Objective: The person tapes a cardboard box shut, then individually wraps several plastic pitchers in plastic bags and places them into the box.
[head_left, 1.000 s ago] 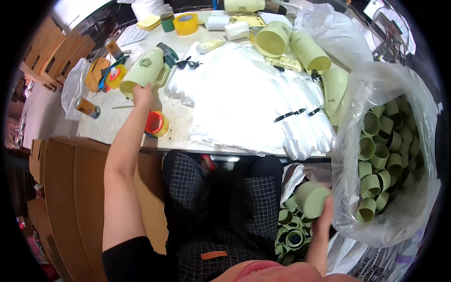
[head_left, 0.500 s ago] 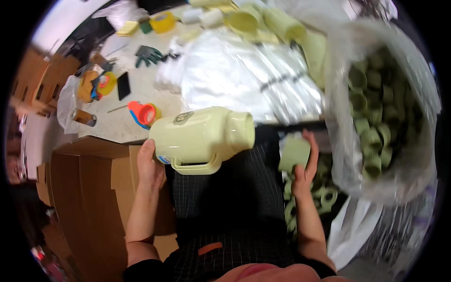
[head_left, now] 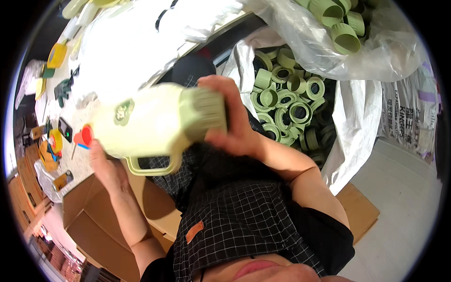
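A pale green thermos flask (head_left: 155, 120) lies on its side in the air before me, its looped handle facing down and a dark emblem on its upper side. My left hand (head_left: 109, 169) is closed on the base end. At the other end a darker green ribbed cup lid (head_left: 204, 114) covers the neck. My right hand (head_left: 237, 115) is wrapped round this lid, with the thumb below and the fingers above. Whether the lid is fastened cannot be seen, and motion blurs the neck end.
At the right, a white sack (head_left: 354, 127) holds many green ring-shaped stoppers (head_left: 299, 113). Above it a clear plastic bag (head_left: 376, 61) contains more green cup lids (head_left: 345, 37). An open cardboard box (head_left: 96, 235) stands at lower left. On the table lie white plastic bags (head_left: 127, 42) and tape rolls (head_left: 56, 55).
My right hand has brought the green lid from the right onto the flask's neck. The view has turned toward the right, showing more of the sack. My left hand still holds the flask.
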Tool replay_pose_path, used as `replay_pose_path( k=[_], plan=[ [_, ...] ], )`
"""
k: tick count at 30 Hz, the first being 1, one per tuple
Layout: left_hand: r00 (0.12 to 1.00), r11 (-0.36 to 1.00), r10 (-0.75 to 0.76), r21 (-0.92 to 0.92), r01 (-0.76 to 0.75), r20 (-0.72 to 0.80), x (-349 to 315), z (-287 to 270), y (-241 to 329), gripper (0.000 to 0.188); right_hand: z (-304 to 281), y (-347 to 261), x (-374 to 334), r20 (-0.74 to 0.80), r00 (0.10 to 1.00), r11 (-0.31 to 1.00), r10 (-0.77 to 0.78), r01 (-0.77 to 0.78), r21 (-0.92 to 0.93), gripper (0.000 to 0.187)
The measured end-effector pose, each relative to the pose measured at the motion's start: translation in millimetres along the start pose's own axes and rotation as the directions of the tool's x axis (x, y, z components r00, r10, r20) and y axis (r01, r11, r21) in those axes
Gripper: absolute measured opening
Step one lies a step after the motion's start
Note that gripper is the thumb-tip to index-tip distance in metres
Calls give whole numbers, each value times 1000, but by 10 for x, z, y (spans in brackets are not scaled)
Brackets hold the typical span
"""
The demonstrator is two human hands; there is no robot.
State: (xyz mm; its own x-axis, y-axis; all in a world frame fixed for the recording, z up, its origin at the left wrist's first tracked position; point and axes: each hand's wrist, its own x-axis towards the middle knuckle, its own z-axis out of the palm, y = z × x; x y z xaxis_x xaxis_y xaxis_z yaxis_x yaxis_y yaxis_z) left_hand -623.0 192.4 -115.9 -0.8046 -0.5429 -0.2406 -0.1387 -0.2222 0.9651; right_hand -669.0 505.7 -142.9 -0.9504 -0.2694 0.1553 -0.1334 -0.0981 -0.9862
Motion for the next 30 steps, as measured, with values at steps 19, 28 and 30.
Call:
replay_pose_path(
  k=[19,28,30],
  plan=[
    [566,108,349,568,-816,747,-433,913,195,65,-1500,1622,618,-345,914,897,214,-324,-302,39],
    [839,344,269,766,-543,473,-912,638,-721,96,-2449,3053,1026,-616,629,-29,475,-688,-725,72],
    [866,433,334,755,-491,372,-913,794,-768,90,-2546,3237,1017,-591,697,-131,407,-595,-793,57]
  ],
)
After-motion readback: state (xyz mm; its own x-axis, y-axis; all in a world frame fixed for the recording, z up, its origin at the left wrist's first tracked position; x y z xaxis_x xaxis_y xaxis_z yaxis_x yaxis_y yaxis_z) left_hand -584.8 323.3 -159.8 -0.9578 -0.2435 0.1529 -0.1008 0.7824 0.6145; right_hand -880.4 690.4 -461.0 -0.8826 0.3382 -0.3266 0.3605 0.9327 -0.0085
